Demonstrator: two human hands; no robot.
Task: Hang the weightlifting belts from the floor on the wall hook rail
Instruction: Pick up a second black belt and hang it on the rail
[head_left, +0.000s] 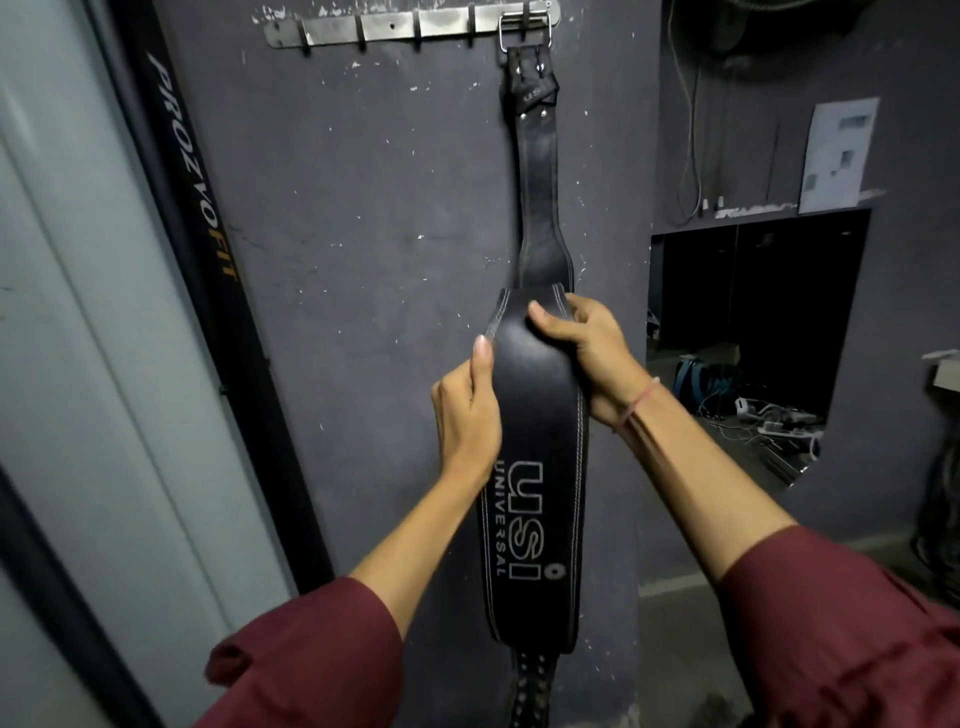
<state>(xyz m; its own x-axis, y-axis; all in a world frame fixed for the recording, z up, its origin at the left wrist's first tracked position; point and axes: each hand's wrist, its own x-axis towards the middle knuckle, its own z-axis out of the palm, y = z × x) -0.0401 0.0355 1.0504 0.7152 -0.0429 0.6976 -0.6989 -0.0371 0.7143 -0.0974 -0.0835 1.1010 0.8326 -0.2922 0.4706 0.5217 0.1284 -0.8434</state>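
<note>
Belt (537, 415) hung by buckle (524, 31) from rightmost hook of rail (395, 23). Left hand (465, 410) and right hand (592, 353) pinched wide padded middle at both edges. Risk: upward tug could lift buckle off hook; uneven release could set belt swinging and slip free.

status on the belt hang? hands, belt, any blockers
Left hand and right hand both grip the belt's wide panel. Buckle on the hook rail, belt hanging. Nothing in the way.

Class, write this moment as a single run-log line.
belt: buckle on hook rail, rightmost hooks | left hand: grip on left edge | right hand: grip on right edge | other hooks: empty
</note>
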